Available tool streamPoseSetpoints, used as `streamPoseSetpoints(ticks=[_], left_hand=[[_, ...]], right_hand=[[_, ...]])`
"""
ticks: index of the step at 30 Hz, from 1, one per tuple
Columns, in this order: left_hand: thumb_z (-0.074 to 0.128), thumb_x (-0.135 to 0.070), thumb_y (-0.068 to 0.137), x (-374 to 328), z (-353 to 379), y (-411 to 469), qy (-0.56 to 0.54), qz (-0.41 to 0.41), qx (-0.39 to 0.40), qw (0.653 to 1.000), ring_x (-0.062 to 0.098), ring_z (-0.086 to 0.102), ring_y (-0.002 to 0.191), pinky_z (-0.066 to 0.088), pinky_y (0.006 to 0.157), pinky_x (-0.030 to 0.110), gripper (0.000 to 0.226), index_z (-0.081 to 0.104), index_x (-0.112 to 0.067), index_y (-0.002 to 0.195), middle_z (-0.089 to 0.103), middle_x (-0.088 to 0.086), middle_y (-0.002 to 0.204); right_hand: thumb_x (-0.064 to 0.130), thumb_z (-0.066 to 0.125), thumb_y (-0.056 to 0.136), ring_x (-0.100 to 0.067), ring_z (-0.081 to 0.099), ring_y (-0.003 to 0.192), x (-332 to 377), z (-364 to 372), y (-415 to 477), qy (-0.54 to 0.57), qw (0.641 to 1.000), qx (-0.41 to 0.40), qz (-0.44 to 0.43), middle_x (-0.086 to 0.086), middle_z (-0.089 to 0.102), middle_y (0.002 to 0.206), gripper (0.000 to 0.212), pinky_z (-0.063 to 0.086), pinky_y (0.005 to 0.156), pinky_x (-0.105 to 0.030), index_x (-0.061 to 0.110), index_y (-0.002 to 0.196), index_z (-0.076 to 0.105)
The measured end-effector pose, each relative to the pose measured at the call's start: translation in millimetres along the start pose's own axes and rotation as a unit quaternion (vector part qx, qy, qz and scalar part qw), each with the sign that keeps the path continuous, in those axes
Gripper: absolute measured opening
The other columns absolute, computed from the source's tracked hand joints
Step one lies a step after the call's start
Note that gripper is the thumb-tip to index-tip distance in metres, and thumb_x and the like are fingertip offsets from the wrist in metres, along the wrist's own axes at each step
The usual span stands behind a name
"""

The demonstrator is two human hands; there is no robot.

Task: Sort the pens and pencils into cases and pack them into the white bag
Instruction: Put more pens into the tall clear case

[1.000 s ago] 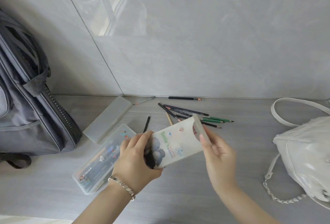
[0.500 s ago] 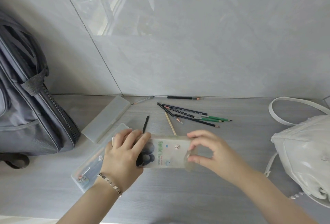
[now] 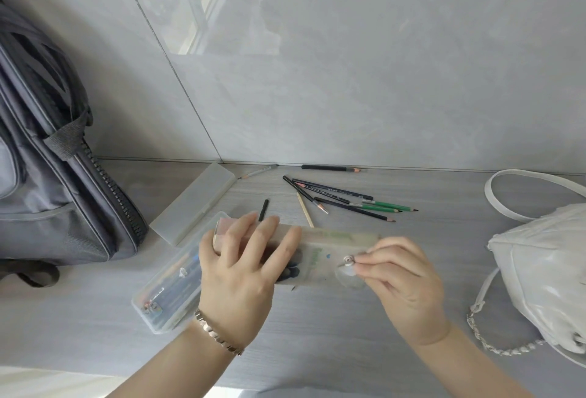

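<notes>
I hold a translucent printed pencil pouch [image 3: 320,254] level above the table. My left hand [image 3: 244,267] grips its left end. My right hand [image 3: 396,277] pinches its flap and the metal snap [image 3: 348,260] at its right end. Under my left hand lies a clear plastic case [image 3: 171,289] with pens inside. Its frosted lid [image 3: 193,202] lies apart, further back. Loose dark and green pencils [image 3: 345,199] lie fanned out behind the pouch. The white bag [image 3: 545,274] sits at the right.
A grey backpack [image 3: 54,175] leans against the wall at the left. A short black stick [image 3: 263,209] and a wooden pencil [image 3: 305,214] lie near the pouch. One dark pencil [image 3: 329,168] and a grey pen [image 3: 258,172] lie along the wall. The bag's chain strap [image 3: 494,347] trails forward.
The pouch went from tilted with its flap up to level. My right hand came down over the flap and now pinches the snap.
</notes>
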State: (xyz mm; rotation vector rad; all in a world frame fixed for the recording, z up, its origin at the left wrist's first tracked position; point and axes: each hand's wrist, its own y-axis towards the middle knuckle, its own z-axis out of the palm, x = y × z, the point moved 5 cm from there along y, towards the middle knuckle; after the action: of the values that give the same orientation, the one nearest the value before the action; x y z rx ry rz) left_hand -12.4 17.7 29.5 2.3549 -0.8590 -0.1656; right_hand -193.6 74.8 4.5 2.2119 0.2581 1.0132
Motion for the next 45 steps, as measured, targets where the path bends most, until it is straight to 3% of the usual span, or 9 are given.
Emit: streamPoseSetpoints(ticks=[16,21,23,26,29,32,37,40,45], left_hand=[[0.056,-0.014,0.085,6.0,-19.4,24.0,0.026,0.117,-0.157,0.980,0.017,0.051,0.099,0.039,0.075,0.049,0.028,0.059,-0.031,0.107,0.056,-0.004,0.110],[0.047,-0.013,0.090,4.4,-20.6,21.6,0.009,0.120,-0.148,0.982,0.017,0.052,0.099,0.039,0.075,0.049,0.026,0.059,-0.029,0.106,0.056,-0.003,0.109],[0.039,-0.010,0.093,1.4,-16.5,14.8,-0.009,0.123,-0.120,0.985,0.017,0.051,0.099,0.039,0.075,0.049,0.029,0.058,-0.028,0.106,0.055,-0.003,0.110],[0.037,-0.005,0.091,-0.9,-4.3,-5.6,-0.030,0.134,-0.063,0.988,0.019,0.050,0.102,0.041,0.073,0.049,0.033,0.057,-0.026,0.108,0.053,-0.001,0.113],[0.044,-0.001,0.080,-3.0,9.5,-24.6,-0.043,0.118,-0.018,0.992,0.022,0.048,0.105,0.042,0.074,0.048,0.040,0.056,-0.026,0.111,0.051,0.001,0.116],[0.052,-0.005,0.070,-4.8,23.6,-33.6,-0.021,0.106,0.042,0.993,0.024,0.046,0.107,0.043,0.077,0.049,0.049,0.053,-0.026,0.114,0.048,0.002,0.117],[0.074,-0.025,0.039,2.8,53.3,-46.5,0.009,0.071,0.248,0.966,0.029,0.054,0.099,0.035,0.090,0.063,0.097,0.041,-0.032,0.129,0.055,0.010,0.104],[0.073,-0.036,0.030,7.8,58.6,-52.0,-0.027,0.011,0.333,0.942,0.025,0.063,0.079,0.054,0.076,0.042,0.093,0.045,-0.027,0.118,0.061,0.005,0.088],[0.061,-0.028,0.060,51.6,59.1,-50.4,-0.156,-0.228,0.433,0.858,0.024,0.042,0.115,0.039,0.096,0.030,0.083,0.025,-0.029,0.134,0.034,-0.001,0.126]], right_hand=[[0.015,0.075,0.071,-0.015,0.044,0.064,15.6,-9.0,17.7,-0.039,0.997,-0.054,0.047,-0.003,0.057,0.057,0.011,0.038,0.060,-0.019,0.012,0.063,0.068],[0.033,0.073,0.067,-0.007,0.054,0.091,9.2,-7.9,15.2,-0.005,0.988,-0.016,0.157,0.005,0.057,0.096,0.019,0.040,0.085,-0.011,0.025,0.083,0.066],[0.042,0.070,0.066,0.000,0.049,0.113,0.2,2.4,11.6,0.064,0.956,0.133,0.253,0.025,0.056,0.112,0.048,0.031,0.096,-0.007,0.042,0.110,0.051],[0.042,0.062,0.068,0.005,0.050,0.106,-6.2,20.4,-8.6,0.063,0.895,0.332,0.291,0.040,0.046,0.101,0.054,0.034,0.087,-0.004,0.054,0.116,0.041],[0.034,0.064,0.073,0.003,0.053,0.097,-10.8,28.0,-14.8,0.033,0.891,0.356,0.278,0.037,0.048,0.096,0.046,0.041,0.081,-0.013,0.033,0.119,0.058],[0.018,0.069,0.077,-0.002,0.059,0.095,-20.4,35.9,-14.0,0.040,0.861,0.397,0.316,0.030,0.058,0.094,0.038,0.046,0.085,-0.020,0.038,0.108,0.059],[0.040,0.065,0.072,-0.012,0.065,0.094,-24.0,54.6,4.9,0.046,0.822,0.471,0.315,0.007,0.071,0.100,0.026,0.049,0.090,-0.039,0.036,0.098,0.064],[0.044,0.067,0.073,-0.005,0.061,0.102,-23.8,69.3,15.3,0.068,0.787,0.522,0.323,0.013,0.068,0.110,0.031,0.046,0.098,-0.034,0.037,0.103,0.064],[0.034,0.062,0.085,0.004,0.043,0.117,-27.2,71.3,37.5,0.060,0.875,0.358,0.321,0.023,0.049,0.122,0.044,0.032,0.099,-0.019,0.035,0.126,0.048]])
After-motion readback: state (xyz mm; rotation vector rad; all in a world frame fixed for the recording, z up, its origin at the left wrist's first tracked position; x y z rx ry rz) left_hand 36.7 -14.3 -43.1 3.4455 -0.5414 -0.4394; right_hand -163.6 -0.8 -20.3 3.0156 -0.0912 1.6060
